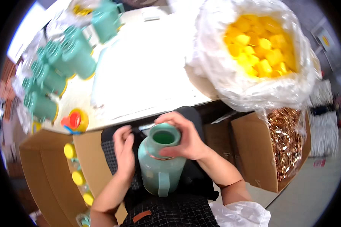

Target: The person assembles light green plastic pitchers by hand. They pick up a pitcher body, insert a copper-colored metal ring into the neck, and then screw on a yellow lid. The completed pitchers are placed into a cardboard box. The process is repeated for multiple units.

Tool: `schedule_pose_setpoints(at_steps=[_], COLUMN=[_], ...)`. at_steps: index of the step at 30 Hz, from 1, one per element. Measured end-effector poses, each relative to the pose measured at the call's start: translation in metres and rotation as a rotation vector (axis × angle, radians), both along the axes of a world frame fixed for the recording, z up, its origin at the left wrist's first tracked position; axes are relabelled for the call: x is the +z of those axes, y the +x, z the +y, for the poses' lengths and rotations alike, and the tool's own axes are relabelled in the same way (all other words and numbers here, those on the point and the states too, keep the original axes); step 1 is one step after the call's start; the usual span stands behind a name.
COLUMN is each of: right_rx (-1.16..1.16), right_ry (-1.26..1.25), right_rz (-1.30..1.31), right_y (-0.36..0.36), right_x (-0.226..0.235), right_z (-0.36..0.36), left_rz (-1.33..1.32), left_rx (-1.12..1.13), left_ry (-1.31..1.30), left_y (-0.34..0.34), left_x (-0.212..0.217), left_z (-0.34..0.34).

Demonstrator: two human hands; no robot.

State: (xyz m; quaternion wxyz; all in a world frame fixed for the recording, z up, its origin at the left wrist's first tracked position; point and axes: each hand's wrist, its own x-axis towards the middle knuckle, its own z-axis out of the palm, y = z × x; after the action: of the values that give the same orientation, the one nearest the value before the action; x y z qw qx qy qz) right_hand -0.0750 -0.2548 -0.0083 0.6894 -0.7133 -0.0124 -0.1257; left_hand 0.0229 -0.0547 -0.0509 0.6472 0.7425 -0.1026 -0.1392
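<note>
The right hand (189, 140) grips the teal jug (152, 172) near its top, the rest extending below-left; the left hand (125, 149), empty, fingers loosely curled, is just beside it; yellow caps (263, 47) fill a plastic bag (231, 89) beyond the right hand

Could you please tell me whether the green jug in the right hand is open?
It is open: the green jug has an uncovered mouth, showing its green interior.
</note>
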Motion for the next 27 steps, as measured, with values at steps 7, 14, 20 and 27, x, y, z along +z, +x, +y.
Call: schedule_pose_setpoints(at_steps=[7, 14, 20, 27], right_rx=[-0.343, -1.054, -1.313, -1.781], right_ry=[-0.477, -0.296, -0.772, -0.87], right_rz=[-0.561, -0.217, 1.064, 0.246], right_y=[-0.068, -0.01, -0.051, -0.004], right_x=[0.027, 0.014, -0.089, -0.071], right_z=[0.037, -0.139, -0.492, -0.401], left_rz=[0.975, 0.664, 0.554, 0.839], left_rx=[-0.278, -0.214, -0.399, -0.055], left_ry=[-0.45, -0.026, 0.078, -0.208], left_y=[-0.053, -0.043, -0.05, -0.039], left_x=[0.004, -0.018, -0.029, -0.026], left_z=[0.028, 0.035, 0.028, 0.026])
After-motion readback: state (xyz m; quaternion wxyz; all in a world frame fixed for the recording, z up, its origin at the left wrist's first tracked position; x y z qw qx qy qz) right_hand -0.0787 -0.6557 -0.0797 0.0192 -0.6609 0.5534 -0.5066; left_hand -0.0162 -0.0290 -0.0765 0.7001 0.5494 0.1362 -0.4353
